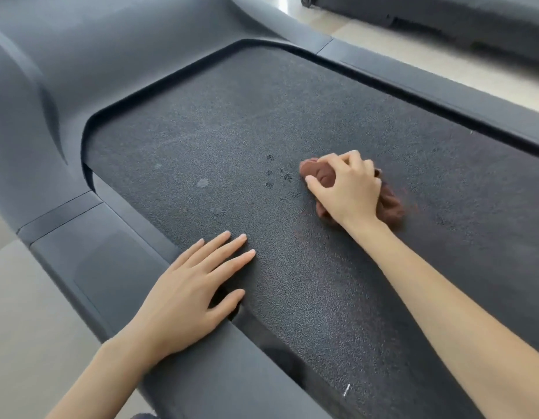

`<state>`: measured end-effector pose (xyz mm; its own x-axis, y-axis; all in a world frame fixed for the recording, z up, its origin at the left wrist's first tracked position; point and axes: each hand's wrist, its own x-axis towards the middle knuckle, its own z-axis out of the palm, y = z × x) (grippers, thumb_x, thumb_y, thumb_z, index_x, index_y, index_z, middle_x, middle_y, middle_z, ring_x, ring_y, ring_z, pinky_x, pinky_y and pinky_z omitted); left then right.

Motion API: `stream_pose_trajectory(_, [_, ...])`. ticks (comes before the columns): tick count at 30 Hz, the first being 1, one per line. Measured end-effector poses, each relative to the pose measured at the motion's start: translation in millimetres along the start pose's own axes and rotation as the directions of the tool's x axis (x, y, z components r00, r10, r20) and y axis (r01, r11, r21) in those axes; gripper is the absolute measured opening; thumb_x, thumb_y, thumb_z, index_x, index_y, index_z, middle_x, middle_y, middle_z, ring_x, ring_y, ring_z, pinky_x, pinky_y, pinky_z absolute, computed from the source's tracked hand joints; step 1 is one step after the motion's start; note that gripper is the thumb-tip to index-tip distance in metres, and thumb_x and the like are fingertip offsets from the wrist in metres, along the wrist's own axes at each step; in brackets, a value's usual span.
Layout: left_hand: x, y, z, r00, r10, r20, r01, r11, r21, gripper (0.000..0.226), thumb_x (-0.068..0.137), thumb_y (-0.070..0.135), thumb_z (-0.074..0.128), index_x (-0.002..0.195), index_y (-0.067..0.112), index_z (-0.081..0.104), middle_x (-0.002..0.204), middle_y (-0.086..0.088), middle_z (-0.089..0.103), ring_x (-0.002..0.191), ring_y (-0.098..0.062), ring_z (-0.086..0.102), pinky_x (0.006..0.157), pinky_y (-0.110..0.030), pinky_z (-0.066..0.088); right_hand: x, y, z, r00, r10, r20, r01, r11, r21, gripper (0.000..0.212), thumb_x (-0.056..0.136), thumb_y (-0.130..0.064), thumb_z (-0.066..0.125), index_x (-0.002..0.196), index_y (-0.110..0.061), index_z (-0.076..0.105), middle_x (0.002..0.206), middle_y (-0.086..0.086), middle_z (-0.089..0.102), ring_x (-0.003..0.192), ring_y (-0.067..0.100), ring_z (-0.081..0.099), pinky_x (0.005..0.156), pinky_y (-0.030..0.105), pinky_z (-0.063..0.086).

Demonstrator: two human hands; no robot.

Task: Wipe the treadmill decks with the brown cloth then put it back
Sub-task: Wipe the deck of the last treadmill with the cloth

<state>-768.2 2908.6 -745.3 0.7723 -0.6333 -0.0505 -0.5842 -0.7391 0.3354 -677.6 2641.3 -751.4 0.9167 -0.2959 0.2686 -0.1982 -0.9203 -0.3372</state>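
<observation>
A dark textured treadmill deck (231, 122) fills the middle of the view, with dusty smudges and a few small dark spots near its centre. My right hand (348, 189) grips a bunched brown cloth (390, 207) and presses it onto the belt at centre right. My left hand (189, 294) rests flat with straight fingers, its palm on the left side rail and its fingertips on the belt's near left edge.
The grey motor cover (80, 55) rises at the far left end. Side rails (110, 267) run along both sides of the belt. Pale tiled floor (26, 313) lies to the left. Another dark machine base (443, 16) stands at the top right.
</observation>
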Motion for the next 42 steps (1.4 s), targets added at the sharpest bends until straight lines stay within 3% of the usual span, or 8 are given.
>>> stream_pose_trajectory(8, [9,-14,2,0.996,0.082,-0.044,-0.084,0.996,-0.032,0.057,0.085,0.05,0.035,0.138,0.03,0.044,0.15,0.014,0.029,0.142,-0.011,0.019,0.114,-0.035,0.013,-107,-20,-28,0.928,-0.365,0.073,0.357,0.928,0.108,0.037,0.076,-0.055,0.054,0.103,-0.032,0.065,0.104,-0.006,0.057,0.095,0.02,0.052,0.08,0.038,0.043])
stream_pose_trajectory(13, [6,-15,1,0.984,0.174,-0.034,-0.173,0.985,0.021,0.058,0.084,0.048,0.038,0.137,0.025,0.047,0.148,0.011,0.034,0.14,-0.02,0.025,0.109,-0.04,0.017,-66,16,-29,0.999,-0.034,-0.04,0.035,0.999,0.012,0.038,0.076,-0.053,0.063,0.106,-0.029,0.067,0.107,-0.001,0.056,0.102,0.024,0.051,0.088,0.041,0.04])
stream_pose_trajectory(17, [4,-29,-4,0.964,0.266,0.008,-0.266,0.964,0.008,0.055,0.087,0.049,0.035,0.136,0.028,0.048,0.147,0.014,0.034,0.14,-0.016,0.025,0.109,-0.036,0.016,-33,2,-11,0.95,0.292,-0.109,-0.301,0.95,-0.08,0.04,0.079,-0.053,0.063,0.112,-0.031,0.063,0.114,0.001,0.054,0.113,0.028,0.046,0.089,0.041,0.037])
stream_pose_trajectory(21, [9,-48,-8,0.962,0.273,0.003,-0.272,0.959,-0.075,0.055,0.089,0.05,0.03,0.141,0.035,0.036,0.15,0.022,0.016,0.141,0.0,0.005,0.116,-0.025,0.002,-71,-29,-15,0.99,0.14,-0.013,-0.14,0.989,-0.046,0.045,0.078,-0.054,0.064,0.116,-0.031,0.06,0.114,-0.003,0.053,0.108,0.024,0.048,0.089,0.042,0.041])
stream_pose_trajectory(24, [8,-49,-9,0.964,0.266,-0.008,-0.266,0.96,-0.089,0.055,0.087,0.047,0.037,0.139,0.029,0.043,0.149,0.018,0.026,0.141,-0.004,0.012,0.116,-0.026,0.008,-129,-31,-32,0.998,-0.039,0.045,0.042,0.997,-0.06,0.044,0.077,-0.057,0.056,0.113,-0.033,0.06,0.111,-0.008,0.054,0.102,0.016,0.049,0.082,0.039,0.042])
stream_pose_trajectory(29, [12,-45,-7,0.958,0.285,0.016,-0.283,0.957,-0.059,0.063,0.085,0.053,0.023,0.14,0.028,0.041,0.15,0.016,0.025,0.142,-0.007,0.013,0.117,-0.032,0.012,-133,28,-53,0.983,0.176,-0.055,-0.182,0.976,-0.118,0.034,0.079,-0.04,0.07,0.111,-0.033,0.063,0.113,-0.005,0.057,0.107,0.02,0.05,0.088,0.038,0.036])
stream_pose_trajectory(35, [19,-42,-7,0.957,0.288,0.037,-0.287,0.957,-0.041,0.06,0.087,0.051,0.028,0.139,0.028,0.043,0.15,0.015,0.028,0.141,-0.008,0.017,0.115,-0.033,0.009,-23,76,-32,0.832,0.492,-0.255,-0.524,0.848,-0.073,0.04,0.082,-0.049,0.059,0.114,-0.024,0.061,0.121,0.012,0.056,0.117,0.036,0.047,0.099,0.048,0.034])
stream_pose_trajectory(42, [22,-41,-7,0.959,0.282,0.029,-0.281,0.959,-0.042,0.052,0.087,0.046,0.037,0.135,0.028,0.048,0.147,0.015,0.035,0.14,-0.008,0.025,0.112,-0.034,0.017,72,12,25,0.95,0.278,-0.14,-0.288,0.956,-0.059,0.044,0.082,-0.051,0.058,0.119,-0.027,0.058,0.124,0.007,0.055,0.118,0.033,0.045,0.098,0.046,0.033])
